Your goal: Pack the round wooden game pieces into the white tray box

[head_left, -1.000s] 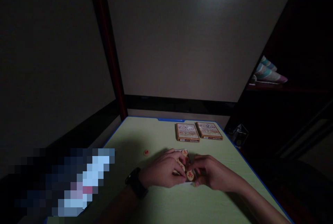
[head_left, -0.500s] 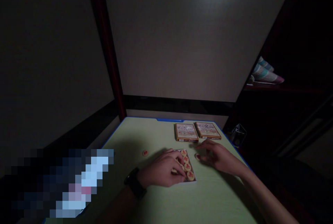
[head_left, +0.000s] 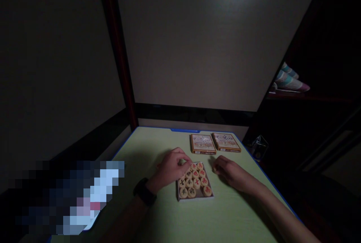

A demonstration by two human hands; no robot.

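A shallow box [head_left: 203,195] lies on the table, holding rows of round wooden Chinese chess pieces [head_left: 196,183] with red and black characters. One gap shows in its front row. Over the box's far left corner is my left hand [head_left: 172,167], thumb and fingers pinched together; what they hold, if anything, is hidden. It wears a black watch [head_left: 145,191]. To the right of the box, my right hand [head_left: 228,171] has its fingers closed around a single chess piece [head_left: 216,169], seen only in part at the fingertips.
Two flat printed boxes [head_left: 203,144] [head_left: 226,142] lie side by side at the table's back right. The pale green table [head_left: 158,216] has a blue edge. Beyond its right side stands a clear container [head_left: 259,147]. A blurred bright patch [head_left: 98,190] covers the left side.
My left hand has moved up and left, uncovering most pieces in the box. My right hand has closed on the piece beside the box. The loose piece at left is now mostly behind my left hand.
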